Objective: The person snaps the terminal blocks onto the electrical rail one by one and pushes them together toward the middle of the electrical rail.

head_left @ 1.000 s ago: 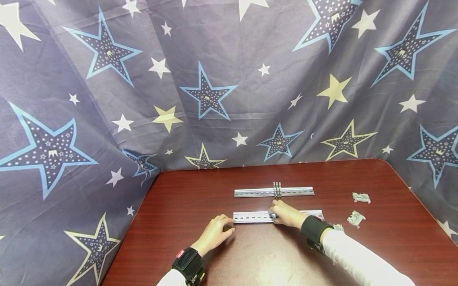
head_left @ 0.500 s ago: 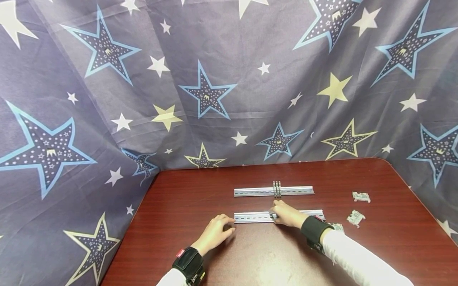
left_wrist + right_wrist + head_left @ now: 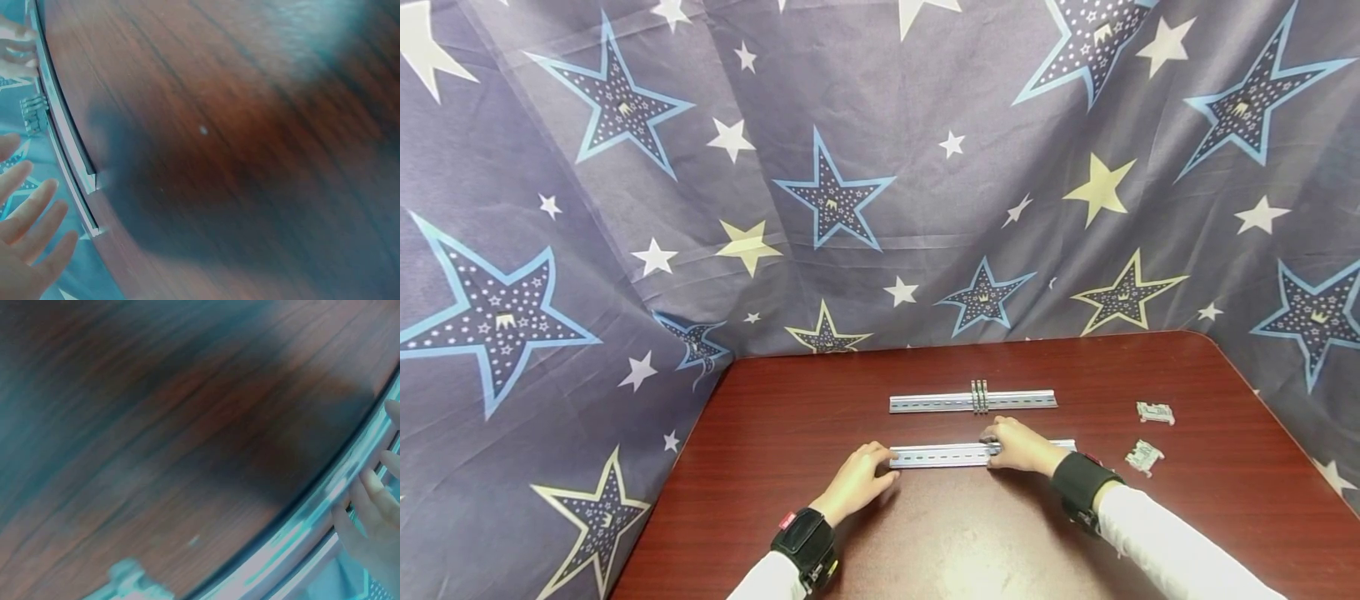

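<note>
A slotted metal DIN rail lies lengthwise near the middle of the table. At its left end rest the fingertips of my left hand, whose loosely extended fingers show in the left wrist view. My right hand is over the right half of this rail, pinching a small grey terminal block at it, mostly covered by the fingers. Behind lies a second DIN rail, parallel to the first, with a row of three terminal blocks standing on it.
Two loose terminal blocks, one farther back and one nearer, lie on the right of the reddish wooden table. Another pale block shows low in the right wrist view. A star-patterned cloth hangs behind the table.
My right hand has shifted a little to the right along the near rail, and its forearm now hides the loose block beside the wrist. The left hand stays at the rail's end.
</note>
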Available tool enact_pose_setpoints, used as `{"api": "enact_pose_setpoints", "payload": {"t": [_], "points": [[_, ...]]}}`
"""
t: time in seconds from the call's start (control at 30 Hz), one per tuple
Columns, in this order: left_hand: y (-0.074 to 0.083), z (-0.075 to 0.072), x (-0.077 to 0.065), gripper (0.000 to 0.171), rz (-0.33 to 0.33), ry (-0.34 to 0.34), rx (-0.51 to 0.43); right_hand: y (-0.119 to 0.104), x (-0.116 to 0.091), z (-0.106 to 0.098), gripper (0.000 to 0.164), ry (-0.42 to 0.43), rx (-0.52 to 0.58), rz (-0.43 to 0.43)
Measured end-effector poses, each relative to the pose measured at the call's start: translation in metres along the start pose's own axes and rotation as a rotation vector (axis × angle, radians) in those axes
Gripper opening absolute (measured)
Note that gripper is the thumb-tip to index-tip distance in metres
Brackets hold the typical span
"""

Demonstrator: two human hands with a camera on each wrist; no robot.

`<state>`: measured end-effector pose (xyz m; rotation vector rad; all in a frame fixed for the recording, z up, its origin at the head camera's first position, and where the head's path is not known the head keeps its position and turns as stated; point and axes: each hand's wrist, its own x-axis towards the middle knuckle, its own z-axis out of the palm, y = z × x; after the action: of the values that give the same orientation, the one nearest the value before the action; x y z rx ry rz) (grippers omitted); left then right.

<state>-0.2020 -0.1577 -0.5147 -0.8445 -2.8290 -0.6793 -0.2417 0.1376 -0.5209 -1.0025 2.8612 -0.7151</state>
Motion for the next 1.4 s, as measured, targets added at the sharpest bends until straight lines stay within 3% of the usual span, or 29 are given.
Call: {"api": "enact_pose_setpoints", "payload": {"t": [0.23,0.6,0.9,1.4], "points": [[0.000,0.001,0.010,0.027,-0.007,-0.005,-0.019,0.013,-0.017,-0.018,0.032,0.035,-0.001,-0.017],[-0.003,0.009,0.022,0.031,-0.013,-0.008,-0.020,0.036,-0.037,-0.032,0.032,0.083,-0.002,0.032],[-0.004,0.017,0.028,0.039,-0.033,-0.048,-0.004,0.046,-0.053,-0.034,0.035,0.081,0.021,0.098],[-0.003,0.026,0.036,0.038,0.018,-0.053,0.045,0.049,-0.060,-0.030,0.032,0.038,0.050,0.175]]}}
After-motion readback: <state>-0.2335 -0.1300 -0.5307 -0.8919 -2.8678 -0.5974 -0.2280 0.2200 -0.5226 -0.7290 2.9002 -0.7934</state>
